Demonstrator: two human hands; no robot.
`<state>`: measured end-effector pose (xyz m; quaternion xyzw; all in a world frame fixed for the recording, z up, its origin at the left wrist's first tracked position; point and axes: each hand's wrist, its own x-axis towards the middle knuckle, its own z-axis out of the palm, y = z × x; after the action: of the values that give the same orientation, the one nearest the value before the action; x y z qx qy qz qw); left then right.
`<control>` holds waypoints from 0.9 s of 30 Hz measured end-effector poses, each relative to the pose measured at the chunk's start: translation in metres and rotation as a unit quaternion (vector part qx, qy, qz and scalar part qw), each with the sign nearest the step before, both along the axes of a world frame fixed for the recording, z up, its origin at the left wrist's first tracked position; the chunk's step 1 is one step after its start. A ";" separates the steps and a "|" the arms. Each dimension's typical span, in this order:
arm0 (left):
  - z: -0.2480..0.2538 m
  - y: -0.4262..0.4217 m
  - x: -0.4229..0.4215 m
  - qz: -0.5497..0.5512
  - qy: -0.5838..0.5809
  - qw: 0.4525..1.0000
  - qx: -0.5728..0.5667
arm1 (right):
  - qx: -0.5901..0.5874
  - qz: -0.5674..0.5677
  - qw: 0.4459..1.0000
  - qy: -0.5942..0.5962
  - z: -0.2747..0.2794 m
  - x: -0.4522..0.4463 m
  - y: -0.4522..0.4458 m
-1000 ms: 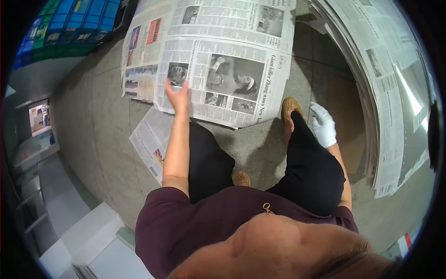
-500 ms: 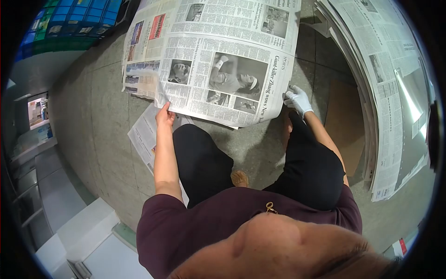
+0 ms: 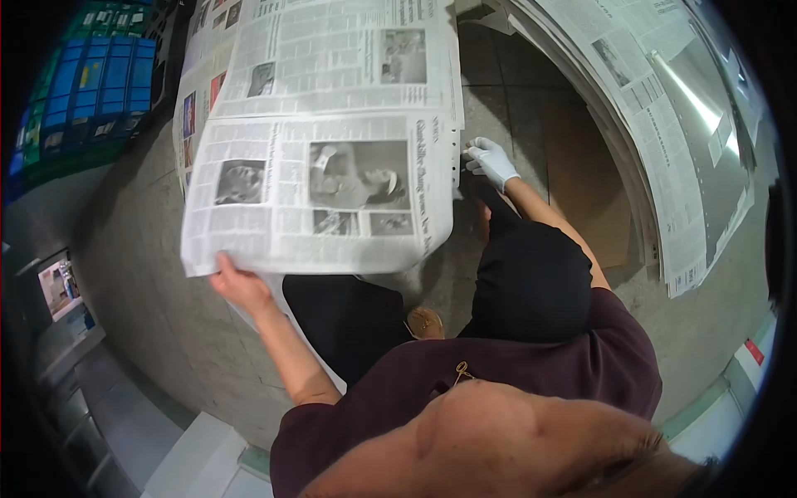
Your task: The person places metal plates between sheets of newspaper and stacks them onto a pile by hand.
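Observation:
My bare left hand (image 3: 241, 284) pinches the near left corner of a newspaper sheet (image 3: 286, 191), which is lifted and curved over a spread of newspaper pages. Text and black-and-white photos cover the sheet, the largest showing a person in a headband. Just beyond its right edge is my right hand (image 3: 491, 163), in a white glove. Its fingers are drawn together close to the paper's edge, and what they hold, if anything, is hidden.
A tall stack of newspapers (image 3: 618, 141) stands at the right, with a brown cardboard piece (image 3: 585, 191) on the floor beside it. Blue and green plastic crates (image 3: 100, 79) are at the upper left. My knees flank the grey floor (image 3: 166, 307) near the paper.
My left hand has brought the newspaper corner left and nearer to me, and the sheet is flatter and lifted. The view has shifted; my gloved right hand stays by the sheet's right edge.

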<state>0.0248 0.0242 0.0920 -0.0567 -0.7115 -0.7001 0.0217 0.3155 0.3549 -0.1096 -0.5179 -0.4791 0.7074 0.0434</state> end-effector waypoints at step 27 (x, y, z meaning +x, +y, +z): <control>-0.171 -0.390 0.215 0.429 -0.549 0.674 -0.248 | 0.211 -0.003 0.977 -0.002 -0.050 -0.028 0.008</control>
<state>0.2396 -0.3657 -0.0786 0.6454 -0.6892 -0.3167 -0.0898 0.2871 0.3625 -0.1600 -0.4995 -0.6163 0.5894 0.1527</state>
